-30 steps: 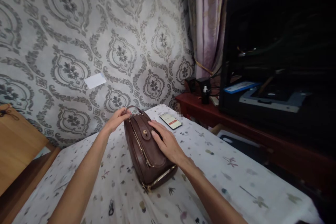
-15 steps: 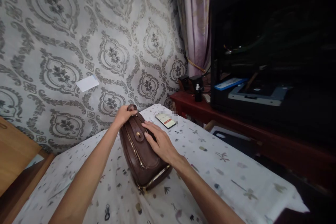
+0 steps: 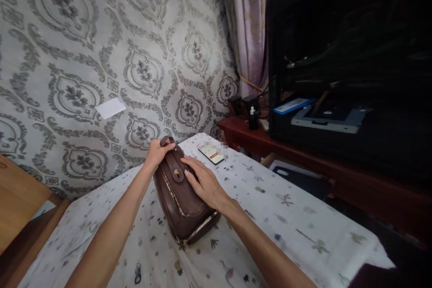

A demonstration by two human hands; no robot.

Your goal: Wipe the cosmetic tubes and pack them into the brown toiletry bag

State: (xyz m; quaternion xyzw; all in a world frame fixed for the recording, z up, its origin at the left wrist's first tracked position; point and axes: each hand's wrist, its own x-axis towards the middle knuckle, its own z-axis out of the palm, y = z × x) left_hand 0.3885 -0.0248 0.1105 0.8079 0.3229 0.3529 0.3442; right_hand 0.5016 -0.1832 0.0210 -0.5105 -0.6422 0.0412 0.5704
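Note:
A brown leather bag (image 3: 172, 193) with gold zippers and a round gold clasp rests on the bed's white patterned sheet (image 3: 270, 225). At its far end, my left hand (image 3: 158, 152) grips the bag by its top edge near the handle, thumb across the top. My right hand (image 3: 206, 180) lies on the bag's right side with the fingers spread, the fingertips near the clasp strap. Beyond my right hand, a phone (image 3: 212, 154) with a lit screen lies on the sheet.
A red-brown wooden desk (image 3: 239, 129) along the right carries a large black screen (image 3: 337, 54) and a small black bottle (image 3: 253, 119). A wooden panel (image 3: 23, 198) stands at the left. The patterned wall rises behind the bed.
The view has shifted slightly. Both hands keep nearly the same places on the bag, and the bag has hardly moved.

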